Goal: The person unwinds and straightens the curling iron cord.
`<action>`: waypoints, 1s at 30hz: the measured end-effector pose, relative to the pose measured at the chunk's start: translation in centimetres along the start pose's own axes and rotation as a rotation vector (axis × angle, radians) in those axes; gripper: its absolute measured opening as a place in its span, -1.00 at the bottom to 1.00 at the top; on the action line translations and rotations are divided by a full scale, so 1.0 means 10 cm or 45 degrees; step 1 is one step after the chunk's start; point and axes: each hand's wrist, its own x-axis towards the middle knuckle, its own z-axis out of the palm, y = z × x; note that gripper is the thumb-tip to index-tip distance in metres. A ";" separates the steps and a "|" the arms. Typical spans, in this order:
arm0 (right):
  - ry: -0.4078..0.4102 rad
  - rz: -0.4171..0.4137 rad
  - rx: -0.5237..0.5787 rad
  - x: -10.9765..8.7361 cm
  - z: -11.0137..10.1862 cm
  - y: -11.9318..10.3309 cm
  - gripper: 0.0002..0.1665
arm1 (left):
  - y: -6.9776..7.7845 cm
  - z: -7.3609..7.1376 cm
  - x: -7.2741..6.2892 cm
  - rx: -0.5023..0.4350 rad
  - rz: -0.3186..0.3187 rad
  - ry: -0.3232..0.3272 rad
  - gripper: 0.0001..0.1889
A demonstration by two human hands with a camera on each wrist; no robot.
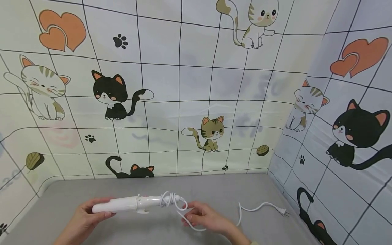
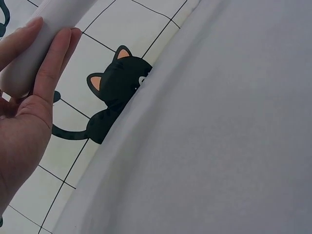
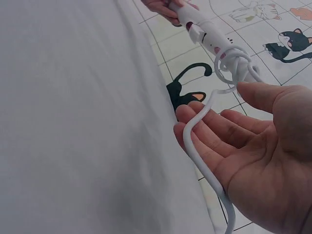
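My left hand (image 1: 88, 214) holds a white hair iron (image 1: 122, 205) by its smooth, wide end, thumb on the near side and fingers behind. The iron lies nearly level above the grey surface. White cord (image 1: 169, 199) is wound in loops around its narrower end. In the right wrist view, a printed face with pink spots shows on the narrower part. My right hand (image 1: 208, 217) is beside the wound end, palm up in the right wrist view, fingers loosely bent. A loose run of the cord (image 3: 195, 146) crosses its fingers, and the thumb is apart from the fingertips.
The cord's far end lies on the grey cloth-covered surface (image 1: 165, 234) at the right, ending in a two-pin plug (image 1: 282, 211). Behind and at the sides hangs a white gridded curtain (image 1: 162, 81) printed with cats, hearts and paw prints.
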 end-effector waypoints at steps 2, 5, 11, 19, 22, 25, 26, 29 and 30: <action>-0.003 0.001 0.018 -0.01 0.01 0.02 -0.59 | -0.01 -0.01 0.00 -0.016 0.023 -0.016 -0.48; 0.016 0.017 0.023 -0.02 0.02 0.03 -0.58 | -0.01 -0.02 0.00 -0.020 0.030 -0.007 -0.47; 0.091 0.011 -0.074 -0.04 -0.01 0.00 -0.64 | 0.00 -0.04 -0.03 -0.014 0.002 0.017 -0.49; 0.223 0.023 -0.199 -0.08 -0.07 -0.10 -0.71 | 0.00 -0.07 -0.05 0.004 -0.074 0.088 -0.52; 0.300 0.026 -0.219 -0.12 -0.12 -0.14 -0.73 | -0.01 -0.08 -0.06 0.027 -0.101 0.136 -0.53; 0.335 -0.011 -0.240 -0.18 -0.19 -0.15 -0.75 | -0.01 -0.10 -0.06 0.024 -0.100 0.119 -0.54; 0.338 -0.027 -0.243 -0.20 -0.21 -0.15 -0.75 | -0.01 -0.11 -0.07 0.010 -0.085 0.107 -0.53; 0.345 -0.067 -0.248 -0.28 -0.29 -0.14 -0.76 | -0.01 -0.17 -0.11 -0.051 -0.022 0.051 -0.51; 0.351 -0.079 -0.255 -0.31 -0.32 -0.14 -0.76 | -0.01 -0.19 -0.12 -0.065 -0.006 0.034 -0.50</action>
